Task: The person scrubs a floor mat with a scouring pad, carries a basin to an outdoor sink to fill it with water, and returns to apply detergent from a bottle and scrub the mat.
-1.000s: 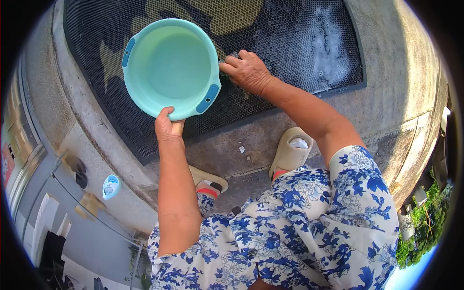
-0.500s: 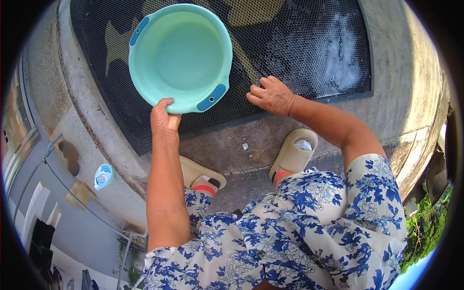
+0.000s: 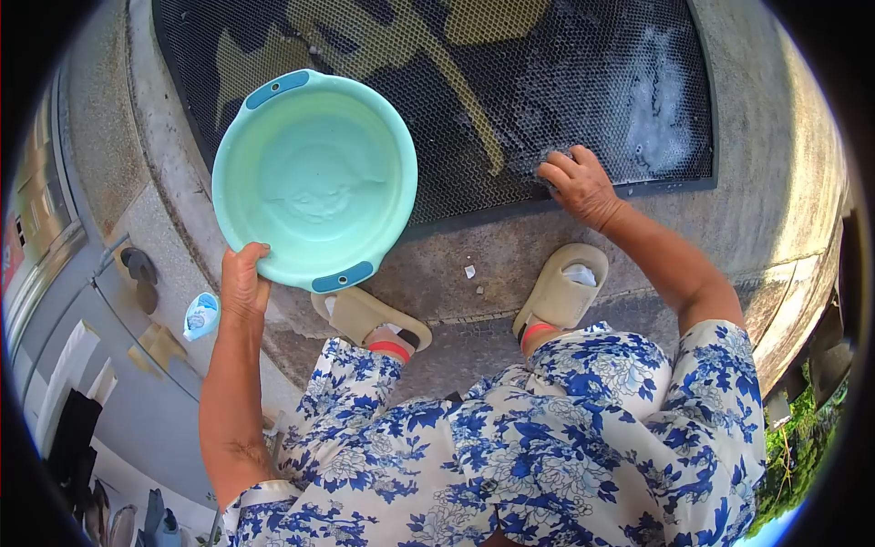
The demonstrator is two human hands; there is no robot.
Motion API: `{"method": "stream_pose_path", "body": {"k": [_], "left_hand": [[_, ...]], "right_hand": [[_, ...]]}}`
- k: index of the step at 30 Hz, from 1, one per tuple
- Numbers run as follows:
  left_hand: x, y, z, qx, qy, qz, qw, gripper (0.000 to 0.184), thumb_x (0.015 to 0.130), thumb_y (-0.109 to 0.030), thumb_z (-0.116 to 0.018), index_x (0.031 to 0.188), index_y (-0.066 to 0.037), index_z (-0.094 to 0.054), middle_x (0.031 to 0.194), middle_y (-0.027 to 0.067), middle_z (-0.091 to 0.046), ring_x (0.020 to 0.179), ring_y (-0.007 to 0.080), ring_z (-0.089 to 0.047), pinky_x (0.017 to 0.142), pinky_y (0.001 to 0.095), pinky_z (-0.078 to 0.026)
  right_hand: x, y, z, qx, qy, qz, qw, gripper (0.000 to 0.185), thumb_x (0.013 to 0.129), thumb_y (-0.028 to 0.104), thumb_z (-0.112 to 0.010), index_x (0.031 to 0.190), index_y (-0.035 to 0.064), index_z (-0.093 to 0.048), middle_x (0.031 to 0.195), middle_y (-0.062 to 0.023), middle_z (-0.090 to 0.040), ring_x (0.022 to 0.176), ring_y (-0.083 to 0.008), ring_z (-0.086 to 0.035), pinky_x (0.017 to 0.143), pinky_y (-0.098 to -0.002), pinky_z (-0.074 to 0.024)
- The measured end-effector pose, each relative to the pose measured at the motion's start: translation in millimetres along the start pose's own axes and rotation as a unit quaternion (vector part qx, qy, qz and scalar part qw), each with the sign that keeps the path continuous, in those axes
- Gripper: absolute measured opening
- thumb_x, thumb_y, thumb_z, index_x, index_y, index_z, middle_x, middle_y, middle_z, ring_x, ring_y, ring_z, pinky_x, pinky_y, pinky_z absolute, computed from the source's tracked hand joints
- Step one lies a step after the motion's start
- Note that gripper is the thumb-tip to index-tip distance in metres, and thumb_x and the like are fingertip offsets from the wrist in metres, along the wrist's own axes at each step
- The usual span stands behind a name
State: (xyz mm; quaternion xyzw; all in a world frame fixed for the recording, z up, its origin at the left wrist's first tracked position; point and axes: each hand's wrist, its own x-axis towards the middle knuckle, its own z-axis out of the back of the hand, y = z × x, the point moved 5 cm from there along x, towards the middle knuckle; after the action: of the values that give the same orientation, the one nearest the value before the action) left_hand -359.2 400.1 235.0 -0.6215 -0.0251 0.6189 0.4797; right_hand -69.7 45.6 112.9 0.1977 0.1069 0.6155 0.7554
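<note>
Mint-green and round, your basin [image 3: 407,178] had just come nearer your body, so that in view it overlapped the near edge of the mat [image 3: 456,182]; the water [image 3: 319,196] inside, smooth a moment earlier, had rippled. Your right hand [image 3: 581,189] had moved away from it toward the foam [image 3: 658,114], so your left hand [image 3: 244,278] seemed to manage the basin alone while the right worked apart at the mat. Two blue grips [image 3: 344,275] sat on opposite sides of the rim; whether the basin touched the ground could not be told. Your left fingers grasped that rim, thumb on top. Your right fingers were curled by the mat's edge, and whether they pinched anything was unclear. Nearer you stood your beige slippers [image 3: 565,290], a white scrap [image 3: 469,272] between them.
</note>
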Motion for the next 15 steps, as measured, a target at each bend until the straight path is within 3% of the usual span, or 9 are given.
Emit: {"method": "stream_pose_path", "body": {"k": [1, 2, 5, 11, 15], "left_hand": [[-4.4, 1.3, 1.1, -0.002, -0.003, -0.001, 1.0, 0.046, 0.073, 0.002, -0.052, 0.119, 0.005, -0.051, 0.107, 0.0121, -0.059, 0.097, 0.0233, -0.06, 0.088, 0.0376, -0.05], [-11.2, 2.8, 3.9, 0.013, -0.026, -0.007, 1.0, 0.046, 0.073, 0.002, -0.052, 0.119, 0.005, -0.052, 0.107, 0.0116, -0.059, 0.097, 0.0224, -0.059, 0.087, 0.0355, -0.049], [-32.8, 4.0, -3.2, 0.046, -0.063, -0.022, 0.997, 0.046, 0.074, 0.002, -0.051, 0.119, 0.006, -0.052, 0.108, 0.0109, -0.06, 0.097, 0.0209, -0.059, 0.086, 0.032, -0.048], [-52.0, -0.5, -27.0, 0.095, -0.077, -0.052, 0.991, 0.045, 0.076, 0.003, -0.05, 0.121, 0.006, -0.053, 0.11, 0.01, -0.061, 0.095, 0.018, -0.059, 0.085, 0.0286, -0.046], [-60.6, 0.2, -31.8, 0.141, -0.075, -0.072, 0.985, 0.044, 0.076, 0.002, -0.05, 0.121, 0.004, -0.053, 0.109, 0.0089, -0.061, 0.095, 0.0169, -0.059, 0.086, 0.0281, -0.046]], "right_hand": [[12.6, 11.7, -15.5, 0.001, -0.021, -0.004, 1.0, 0.028, 0.07, 0.013, -0.065, 0.097, 0.0174, -0.057, 0.092, -0.0006, -0.054, 0.079, -0.0226, -0.05, 0.072, -0.0353, -0.0445], [27.0, 24.7, -27.1, 0.04, -0.018, 0.021, 0.999, 0.044, 0.061, 0.01, -0.073, 0.102, 0.0151, -0.056, 0.102, -0.002, -0.055, 0.084, -0.0243, -0.05, 0.076, -0.036, -0.0444], [71.8, 77.0, -50.3, 0.085, 0.018, 0.167, 0.982, 0.027, 0.076, 0.013, -0.06, 0.103, 0.0156, -0.057, 0.101, -0.0021, -0.054, 0.081, -0.0221, -0.049, 0.074, -0.0358, -0.0437], [54.2, 67.9, -46.2, 0.022, 0.022, 0.153, 0.988, 0.028, 0.081, 0.014, -0.054, 0.108, 0.0201, -0.055, 0.111, 0.0004, -0.053, 0.095, -0.0232, -0.052, 0.08, -0.0368, -0.0441], [21.9, 38.0, -29.3, 0.007, 0.058, 0.116, 0.992, 0.031, 0.076, 0.016, -0.058, 0.106, 0.0219, -0.058, 0.112, 0.0016, -0.054, 0.098, -0.026, -0.051, 0.081, -0.0372, -0.0444]]}}
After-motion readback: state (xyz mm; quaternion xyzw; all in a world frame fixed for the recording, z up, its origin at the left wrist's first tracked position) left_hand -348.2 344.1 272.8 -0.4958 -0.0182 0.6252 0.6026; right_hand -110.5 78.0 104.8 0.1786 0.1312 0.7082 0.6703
